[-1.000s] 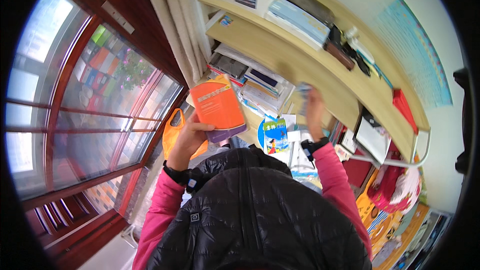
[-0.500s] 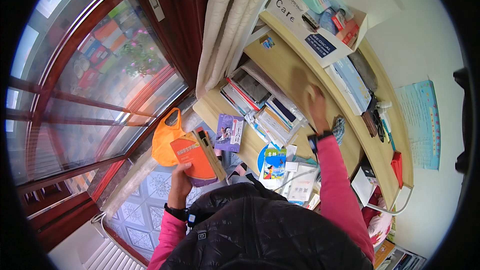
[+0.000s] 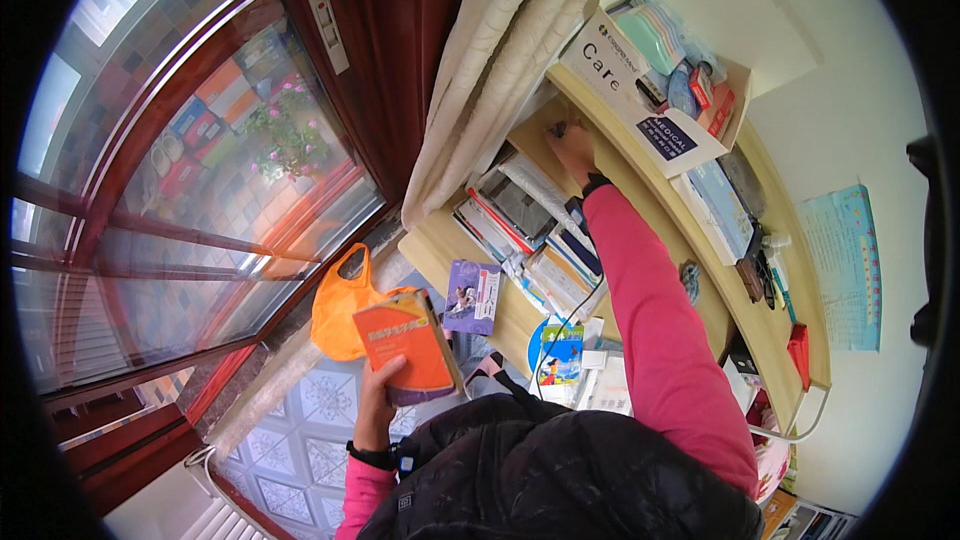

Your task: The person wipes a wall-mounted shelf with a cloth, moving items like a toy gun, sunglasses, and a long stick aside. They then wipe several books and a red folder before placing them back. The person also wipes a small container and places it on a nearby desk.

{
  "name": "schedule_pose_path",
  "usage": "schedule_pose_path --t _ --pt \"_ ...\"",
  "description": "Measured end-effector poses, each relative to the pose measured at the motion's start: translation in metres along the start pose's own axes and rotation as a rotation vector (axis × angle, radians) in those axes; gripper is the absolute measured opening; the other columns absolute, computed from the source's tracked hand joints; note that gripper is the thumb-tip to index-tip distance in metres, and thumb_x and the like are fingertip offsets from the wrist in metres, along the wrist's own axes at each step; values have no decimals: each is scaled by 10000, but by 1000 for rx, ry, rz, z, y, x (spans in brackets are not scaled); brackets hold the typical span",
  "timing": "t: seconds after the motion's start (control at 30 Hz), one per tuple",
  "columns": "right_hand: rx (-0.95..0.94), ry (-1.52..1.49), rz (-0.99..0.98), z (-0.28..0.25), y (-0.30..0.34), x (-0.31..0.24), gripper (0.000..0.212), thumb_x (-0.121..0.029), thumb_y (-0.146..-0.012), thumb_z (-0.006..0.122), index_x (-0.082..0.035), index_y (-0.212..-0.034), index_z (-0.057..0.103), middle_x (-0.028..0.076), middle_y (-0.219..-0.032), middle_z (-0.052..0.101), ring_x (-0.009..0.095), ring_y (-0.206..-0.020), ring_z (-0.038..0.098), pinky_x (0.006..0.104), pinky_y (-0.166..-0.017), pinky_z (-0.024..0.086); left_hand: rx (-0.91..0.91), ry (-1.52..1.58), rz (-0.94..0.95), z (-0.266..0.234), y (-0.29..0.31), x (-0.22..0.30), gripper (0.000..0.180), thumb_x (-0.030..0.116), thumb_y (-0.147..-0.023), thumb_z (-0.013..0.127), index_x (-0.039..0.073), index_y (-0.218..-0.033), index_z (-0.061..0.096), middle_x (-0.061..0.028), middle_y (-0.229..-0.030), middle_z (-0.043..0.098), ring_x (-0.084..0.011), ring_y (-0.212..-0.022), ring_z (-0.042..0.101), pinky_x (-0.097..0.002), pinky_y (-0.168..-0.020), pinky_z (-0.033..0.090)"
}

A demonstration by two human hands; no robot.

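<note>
**Holding low, reaching far**

An orange bag (image 3: 338, 318) lies at the far left, below the counter (image 3: 428, 248). The left hand (image 3: 376, 402) has its grip clamped on the orange book (image 3: 405, 348), thumb across the cover, probably to keep it steady one-handed; the book is off the counter, in front of the bag. A purple edge shows beneath it. Next, a purple booklet (image 3: 472, 297) lies flat at the counter's edge. The stack (image 3: 535, 240) behind it leans together, perhaps to save room. The right hand (image 3: 573, 154) reaches past the stack to the counter's back, under the shelf (image 3: 633, 143); whether its grip is closed on anything, I cannot tell. The box (image 3: 610, 65) stands above, seemingly out of the way.
</note>
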State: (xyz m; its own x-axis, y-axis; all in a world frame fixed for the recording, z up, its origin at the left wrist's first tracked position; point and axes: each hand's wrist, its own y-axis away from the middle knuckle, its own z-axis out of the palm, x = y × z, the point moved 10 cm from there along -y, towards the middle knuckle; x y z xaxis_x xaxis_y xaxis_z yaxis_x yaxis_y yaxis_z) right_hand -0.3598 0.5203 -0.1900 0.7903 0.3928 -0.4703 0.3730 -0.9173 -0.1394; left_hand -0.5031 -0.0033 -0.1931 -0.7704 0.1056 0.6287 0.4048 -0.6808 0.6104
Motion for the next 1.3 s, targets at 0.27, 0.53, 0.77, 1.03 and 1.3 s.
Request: schedule_pose_path --t 0.27,0.53,0.77,1.03,1.3 --pt "-62 -1301 73 -93 198 -99 798 -64 -805 725 -48 -1461 271 84 -1109 558 167 -1000 578 310 -888 488 -118 -274 212 100 -37 6 455 67 -779 735 -2 -1184 540 -102 -1099 644 -177 -986 622 -297 -861 497" --pt "242 -426 -91 -183 301 -126 678 -203 -716 794 -18 -1297 499 140 -1053 595 275 -937 605 363 -817 477 -270 -479 375 196 0 -21 572 69 -767 750 13 -1249 447 -95 -1164 589 -161 -1018 595 -296 -858 505" --pt "274 -331 -207 -204 343 -117 416 -215 -701 754 -64 -1035 557 109 -964 597 309 -898 572 395 -752 436 -397 -476 393 220 18 -63 502 5 -810 641 17 -1263 425 -100 -1163 565 -178 -1022 586 -287 -863 501" --pt "184 -397 -198 -191 360 -103 286 -172 -786 680 -56 -1029 584 117 -988 635 308 -904 603 394 -779 470 -321 -301 253 201 25 -81 437 30 -847 557 25 -1261 419 -109 -1148 562 -188 -1004 594 -296 -845 511" --pt "322 -402 12 -216 335 14 317 -135 -817 684 -59 -1118 624 165 -1121 626 323 -1045 586 378 -917 449 -239 -153 156 183 28 -59 412 26 -845 529 15 -1248 445 -105 -1094 590 -203 -990 610 -319 -846 522"
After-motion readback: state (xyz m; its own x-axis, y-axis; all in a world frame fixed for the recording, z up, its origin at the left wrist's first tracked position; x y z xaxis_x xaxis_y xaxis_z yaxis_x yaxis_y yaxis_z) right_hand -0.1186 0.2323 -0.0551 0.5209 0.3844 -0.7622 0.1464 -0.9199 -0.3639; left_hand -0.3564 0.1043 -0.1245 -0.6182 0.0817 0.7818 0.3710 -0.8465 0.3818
